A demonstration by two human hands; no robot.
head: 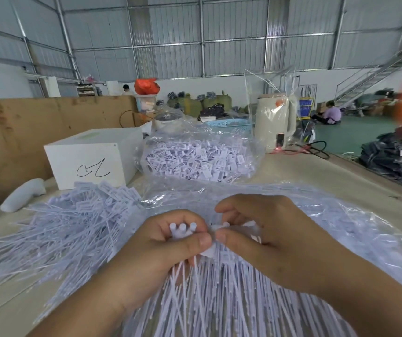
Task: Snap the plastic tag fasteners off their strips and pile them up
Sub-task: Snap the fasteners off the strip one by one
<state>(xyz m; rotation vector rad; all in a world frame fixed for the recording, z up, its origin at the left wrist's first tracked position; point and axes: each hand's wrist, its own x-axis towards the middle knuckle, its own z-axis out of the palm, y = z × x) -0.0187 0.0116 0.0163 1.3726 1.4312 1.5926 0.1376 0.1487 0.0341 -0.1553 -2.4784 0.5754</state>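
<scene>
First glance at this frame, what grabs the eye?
The two hands, left hand and right hand, meet at centre, pinching a strip of fasteners. A loose pile of fasteners spreads to the left. Behind sits a clear bag of fasteners beside a white box.

Fasteners (pixel 78 229): pale lilac-white plastic, matt, thin smooth stems with flat tag heads. Bags (pixel 341 229): clear plastic film, glossy and crinkled, one under the stems and one around the far heap. Box (pixel 93 156): white card, matt and smooth, with a black pen mark. Board (pixel 15 132): brown cardboard, rough and stained. Surface (pixel 304 171): beige, matt. Kettle (pixel 274 120): cream plastic, slight sheen. Basket (pixel 231 122): blue perforated plastic. Walls (pixel 234 27): corrugated metal sheet on grey steel frames.
</scene>
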